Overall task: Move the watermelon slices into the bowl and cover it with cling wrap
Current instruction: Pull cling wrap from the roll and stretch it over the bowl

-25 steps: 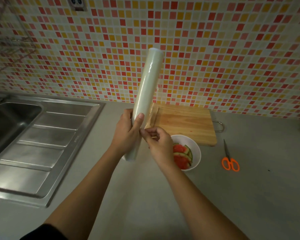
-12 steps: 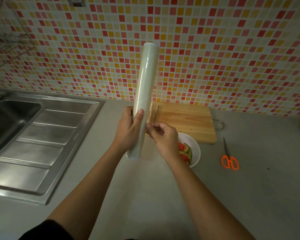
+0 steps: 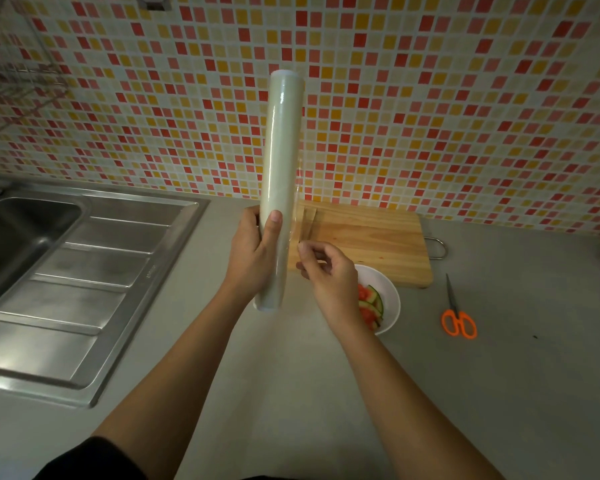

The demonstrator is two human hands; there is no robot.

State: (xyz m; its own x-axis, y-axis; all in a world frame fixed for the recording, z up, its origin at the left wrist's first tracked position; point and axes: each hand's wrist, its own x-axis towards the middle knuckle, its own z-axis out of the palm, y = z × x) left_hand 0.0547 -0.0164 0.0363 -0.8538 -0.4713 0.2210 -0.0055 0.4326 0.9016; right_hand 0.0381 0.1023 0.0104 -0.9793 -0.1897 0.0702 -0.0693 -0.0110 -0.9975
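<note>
Translucent, pale-green plastic film is wound into a long, smooth cylinder: the cling wrap roll (image 3: 281,188) is held nearly upright above the grey counter (image 3: 499,393), its top tilted slightly to the right against the mosaic wall (image 3: 430,98) of small red, pink, yellow and cream square tiles. The lower part of the roll is gripped by the left hand (image 3: 253,258), with the thumb laid flat on its glossy face. Just beside it, a loose edge of film (image 3: 297,220), clear and faintly wrinkled, is pinched between the thumb and forefinger of the right hand (image 3: 326,271); the two hands are close together but not touching.

Behind the right wrist, a round white bowl (image 3: 394,303) is seen on the counter, partly hidden by that hand. Watermelon slices (image 3: 368,303), red-fleshed with green rind, are lying inside it; the bowl is not covered.

A rectangular wooden cutting board (image 3: 371,240), pale and grained, with a metal loop (image 3: 439,247) at its right end, is set against the wall, touching or just behind the bowl. Orange-handled scissors (image 3: 458,315) are laid to the right, apart from both. A brushed stainless-steel sink (image 3: 32,237) with a ribbed drainboard (image 3: 84,271) fills the left. A dark sleeve (image 3: 94,459) is visible at the bottom edge.
</note>
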